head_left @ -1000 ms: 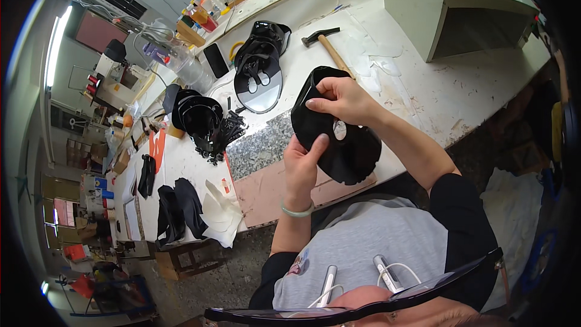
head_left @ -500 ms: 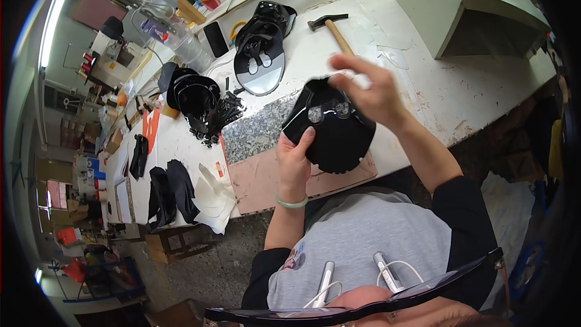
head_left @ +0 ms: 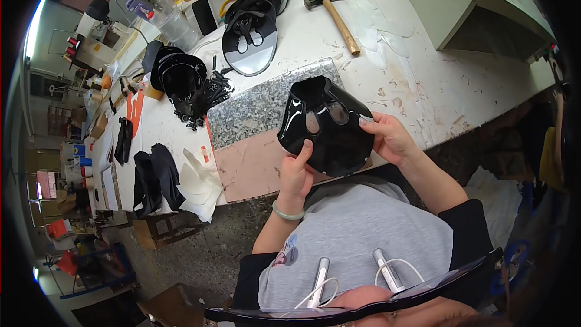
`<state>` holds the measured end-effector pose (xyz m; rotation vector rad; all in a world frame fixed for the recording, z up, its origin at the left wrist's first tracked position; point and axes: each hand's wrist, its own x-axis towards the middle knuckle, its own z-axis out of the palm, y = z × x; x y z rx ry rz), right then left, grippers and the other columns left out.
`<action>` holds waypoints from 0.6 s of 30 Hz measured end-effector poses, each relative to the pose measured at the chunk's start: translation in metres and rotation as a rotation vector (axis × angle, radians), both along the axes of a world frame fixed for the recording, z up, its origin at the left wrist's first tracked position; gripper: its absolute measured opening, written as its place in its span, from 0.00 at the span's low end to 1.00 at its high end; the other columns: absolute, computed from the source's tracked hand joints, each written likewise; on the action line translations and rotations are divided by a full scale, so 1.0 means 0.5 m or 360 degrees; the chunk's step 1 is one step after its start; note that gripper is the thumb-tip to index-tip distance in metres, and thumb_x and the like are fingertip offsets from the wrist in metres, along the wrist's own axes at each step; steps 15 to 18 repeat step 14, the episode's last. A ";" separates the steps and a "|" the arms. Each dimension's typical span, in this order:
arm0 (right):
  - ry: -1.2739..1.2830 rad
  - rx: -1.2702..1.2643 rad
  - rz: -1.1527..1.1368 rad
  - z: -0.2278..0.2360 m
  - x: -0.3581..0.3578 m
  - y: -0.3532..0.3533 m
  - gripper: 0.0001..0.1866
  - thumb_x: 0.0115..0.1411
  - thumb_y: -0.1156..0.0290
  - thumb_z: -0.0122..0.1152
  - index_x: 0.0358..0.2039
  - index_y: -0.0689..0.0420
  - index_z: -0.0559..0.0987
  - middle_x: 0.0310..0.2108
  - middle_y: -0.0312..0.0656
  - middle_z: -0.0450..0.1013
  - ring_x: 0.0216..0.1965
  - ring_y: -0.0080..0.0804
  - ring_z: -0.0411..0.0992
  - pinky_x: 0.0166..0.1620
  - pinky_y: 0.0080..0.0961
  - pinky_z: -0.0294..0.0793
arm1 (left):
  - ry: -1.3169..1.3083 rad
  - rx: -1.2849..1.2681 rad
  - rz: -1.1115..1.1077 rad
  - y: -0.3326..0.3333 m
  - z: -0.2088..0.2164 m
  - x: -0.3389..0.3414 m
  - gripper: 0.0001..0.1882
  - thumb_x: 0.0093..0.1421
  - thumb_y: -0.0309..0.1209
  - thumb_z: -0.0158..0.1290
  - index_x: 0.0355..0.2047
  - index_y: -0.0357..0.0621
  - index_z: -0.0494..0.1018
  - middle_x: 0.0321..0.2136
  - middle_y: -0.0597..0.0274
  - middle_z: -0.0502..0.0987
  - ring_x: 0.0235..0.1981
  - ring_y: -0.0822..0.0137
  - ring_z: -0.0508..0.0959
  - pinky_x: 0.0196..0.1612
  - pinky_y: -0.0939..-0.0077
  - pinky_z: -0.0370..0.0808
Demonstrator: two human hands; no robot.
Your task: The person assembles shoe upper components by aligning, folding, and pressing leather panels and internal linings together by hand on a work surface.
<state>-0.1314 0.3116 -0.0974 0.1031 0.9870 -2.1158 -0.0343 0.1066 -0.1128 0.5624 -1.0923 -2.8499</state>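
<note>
A glossy black shoe upper with two oval cut-outs and a small notched edge is held up over the near edge of the table. My left hand grips its lower left side, thumb on top and fingers beneath. At its right edge, my right hand pinches the material between thumb and fingers. Behind it lie a speckled stone slab and a pinkish board. Further back rests a hammer with a wooden handle.
More glossy black uppers overlap at the back, and another stack stands left beside small black strips. Dark fabric pieces and cream sheets lie at the left front. A pale box-like hood occupies the back right.
My right hand has come down from above the upper and now grips its right edge. The upper has turned slightly, and the view has shifted a little.
</note>
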 end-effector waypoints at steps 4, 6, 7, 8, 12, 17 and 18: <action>0.0097 0.0005 0.0017 -0.016 0.013 -0.009 0.15 0.60 0.78 0.59 0.48 0.66 0.74 0.40 0.42 0.77 0.38 0.25 0.77 0.42 0.22 0.79 | 0.0082 0.0211 -0.0033 0.009 0.019 0.013 0.22 0.62 0.21 0.53 0.56 0.38 0.65 0.51 0.56 0.74 0.52 0.62 0.74 0.56 0.64 0.73; 0.0121 -0.0014 -0.0018 -0.013 0.017 -0.013 0.15 0.60 0.78 0.60 0.48 0.66 0.73 0.41 0.43 0.76 0.39 0.25 0.76 0.43 0.22 0.78 | 0.0110 0.0063 -0.0158 0.010 0.021 0.019 0.23 0.60 0.17 0.51 0.57 0.38 0.65 0.51 0.55 0.74 0.53 0.61 0.74 0.57 0.62 0.72; 0.0147 -0.0036 -0.0061 -0.012 0.019 -0.014 0.16 0.60 0.78 0.60 0.48 0.67 0.73 0.41 0.43 0.76 0.40 0.25 0.76 0.44 0.22 0.78 | 0.0110 0.0064 -0.0155 0.007 0.022 0.022 0.23 0.60 0.17 0.51 0.57 0.38 0.65 0.51 0.55 0.74 0.53 0.61 0.74 0.57 0.62 0.72; 0.0147 -0.0035 -0.0059 -0.014 0.020 -0.015 0.16 0.60 0.78 0.60 0.48 0.67 0.73 0.41 0.43 0.76 0.40 0.25 0.76 0.44 0.22 0.78 | 0.0158 0.0029 -0.0191 0.003 0.024 0.025 0.24 0.59 0.16 0.51 0.57 0.38 0.65 0.51 0.55 0.73 0.53 0.60 0.74 0.57 0.62 0.73; 0.0231 -0.0088 0.0000 -0.012 0.019 -0.007 0.18 0.59 0.78 0.61 0.51 0.66 0.72 0.43 0.44 0.76 0.42 0.28 0.76 0.47 0.24 0.77 | 0.0421 -0.0271 -0.0165 -0.008 0.008 0.034 0.26 0.58 0.14 0.51 0.58 0.38 0.65 0.52 0.54 0.73 0.54 0.61 0.73 0.56 0.65 0.73; 0.0248 -0.0120 0.0055 -0.002 0.017 -0.002 0.20 0.59 0.78 0.61 0.52 0.66 0.71 0.43 0.44 0.76 0.43 0.29 0.76 0.47 0.25 0.77 | 0.0450 -0.0248 -0.0183 -0.018 0.002 0.037 0.27 0.58 0.14 0.51 0.58 0.39 0.64 0.52 0.54 0.73 0.55 0.60 0.73 0.56 0.65 0.73; 0.0248 -0.0120 0.0055 -0.002 0.017 -0.002 0.20 0.59 0.78 0.61 0.52 0.66 0.71 0.43 0.44 0.76 0.43 0.29 0.76 0.47 0.25 0.77 | 0.0450 -0.0248 -0.0183 -0.018 0.002 0.037 0.27 0.58 0.14 0.51 0.58 0.39 0.64 0.52 0.54 0.73 0.55 0.60 0.73 0.56 0.65 0.73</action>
